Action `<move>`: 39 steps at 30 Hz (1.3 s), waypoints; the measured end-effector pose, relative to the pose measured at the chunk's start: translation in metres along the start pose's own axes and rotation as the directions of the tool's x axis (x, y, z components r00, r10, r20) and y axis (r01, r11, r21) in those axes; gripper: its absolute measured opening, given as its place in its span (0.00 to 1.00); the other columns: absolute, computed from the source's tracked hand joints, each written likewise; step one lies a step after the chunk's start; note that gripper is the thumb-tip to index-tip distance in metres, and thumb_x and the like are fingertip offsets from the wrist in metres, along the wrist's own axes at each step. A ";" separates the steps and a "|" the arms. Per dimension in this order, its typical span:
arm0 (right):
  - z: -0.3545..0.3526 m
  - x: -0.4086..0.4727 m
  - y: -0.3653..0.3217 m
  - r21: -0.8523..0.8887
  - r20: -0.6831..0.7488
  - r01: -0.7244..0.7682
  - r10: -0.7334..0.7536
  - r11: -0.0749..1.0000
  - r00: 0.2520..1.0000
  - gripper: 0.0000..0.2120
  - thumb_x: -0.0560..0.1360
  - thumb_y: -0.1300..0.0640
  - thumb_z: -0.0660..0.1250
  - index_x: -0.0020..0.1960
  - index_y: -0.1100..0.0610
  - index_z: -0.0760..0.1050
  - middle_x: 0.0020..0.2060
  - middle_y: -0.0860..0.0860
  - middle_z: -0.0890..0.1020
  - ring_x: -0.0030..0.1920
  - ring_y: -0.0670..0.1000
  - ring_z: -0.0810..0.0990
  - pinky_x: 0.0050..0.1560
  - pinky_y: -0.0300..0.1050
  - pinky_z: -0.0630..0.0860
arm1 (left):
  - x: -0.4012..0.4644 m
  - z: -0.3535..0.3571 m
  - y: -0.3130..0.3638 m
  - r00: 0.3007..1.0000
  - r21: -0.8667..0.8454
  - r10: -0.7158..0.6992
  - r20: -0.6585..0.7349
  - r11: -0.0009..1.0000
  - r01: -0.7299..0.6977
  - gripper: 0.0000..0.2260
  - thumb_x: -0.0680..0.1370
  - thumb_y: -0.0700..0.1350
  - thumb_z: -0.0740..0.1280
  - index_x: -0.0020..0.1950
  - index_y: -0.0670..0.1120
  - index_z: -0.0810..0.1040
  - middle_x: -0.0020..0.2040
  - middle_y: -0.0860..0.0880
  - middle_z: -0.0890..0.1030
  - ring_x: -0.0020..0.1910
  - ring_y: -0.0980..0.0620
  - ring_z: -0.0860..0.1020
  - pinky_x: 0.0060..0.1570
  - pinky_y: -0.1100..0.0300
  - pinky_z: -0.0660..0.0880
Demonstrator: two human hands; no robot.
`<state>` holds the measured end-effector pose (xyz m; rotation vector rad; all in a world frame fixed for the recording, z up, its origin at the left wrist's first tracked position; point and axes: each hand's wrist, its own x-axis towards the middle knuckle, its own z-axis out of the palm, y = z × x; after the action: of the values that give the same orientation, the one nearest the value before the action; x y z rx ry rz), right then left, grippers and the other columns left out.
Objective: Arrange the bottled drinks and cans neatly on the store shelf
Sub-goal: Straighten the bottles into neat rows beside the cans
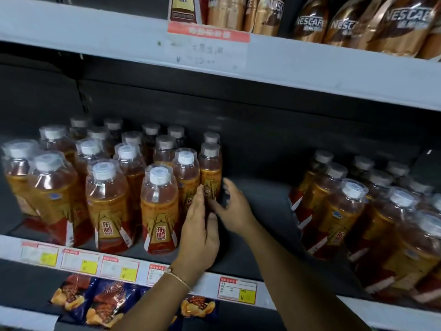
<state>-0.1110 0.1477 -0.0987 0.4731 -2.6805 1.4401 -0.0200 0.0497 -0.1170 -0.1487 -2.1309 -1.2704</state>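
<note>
Two hands: both reach to the right edge of the left bottle cluster (pixel 114 187) on the middle shelf (pixel 238 280).
Step in hand: closing ranks at the cluster's end bottle (pixel 210 173).
Left hand (pixel 199 225): grip wide, fingers straight, flat against the bottles.
Right hand (pixel 232 201): grip loose, fingers part-curled beside the end bottle, holding nothing.
Next move: likely bridging the bare gap toward the right cluster (pixel 372 216).
Around: Nescafé bottles (pixel 358 22) above, snack packets (pixel 105 306) below.
In the way: crowded neighbours could topple.
</note>
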 end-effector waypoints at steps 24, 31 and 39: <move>-0.059 0.003 0.055 0.170 -0.064 -0.088 0.100 0.982 0.993 0.36 0.75 0.58 0.73 0.77 0.51 0.60 0.68 0.52 0.73 0.67 0.52 0.75 0.69 0.55 0.73 | 0.049 0.051 0.011 0.864 -0.181 -0.434 0.256 0.856 0.484 0.16 0.83 0.58 0.54 0.61 0.54 0.78 0.68 0.52 0.75 0.67 0.58 0.70 0.67 0.62 0.60; -0.075 -0.001 0.067 0.098 -0.194 -0.096 0.114 0.991 0.974 0.39 0.78 0.57 0.69 0.82 0.50 0.51 0.73 0.54 0.66 0.72 0.53 0.68 0.73 0.51 0.67 | 0.071 0.086 0.011 0.810 -0.254 -0.452 0.374 0.790 0.558 0.20 0.82 0.61 0.51 0.48 0.58 0.83 0.50 0.59 0.83 0.60 0.57 0.77 0.66 0.55 0.70; -0.078 0.003 0.075 0.034 -0.322 -0.181 0.182 0.983 0.929 0.33 0.81 0.54 0.65 0.81 0.54 0.54 0.73 0.57 0.67 0.70 0.55 0.72 0.70 0.47 0.69 | 0.080 0.112 0.007 0.793 -0.343 -0.425 0.437 0.736 0.584 0.21 0.84 0.57 0.51 0.62 0.49 0.80 0.59 0.49 0.83 0.61 0.54 0.79 0.70 0.50 0.67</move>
<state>-0.1430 0.2499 -0.1142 -0.0180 -2.5067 1.4206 -0.1321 0.1277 -0.1018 0.0433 -2.1761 -2.2290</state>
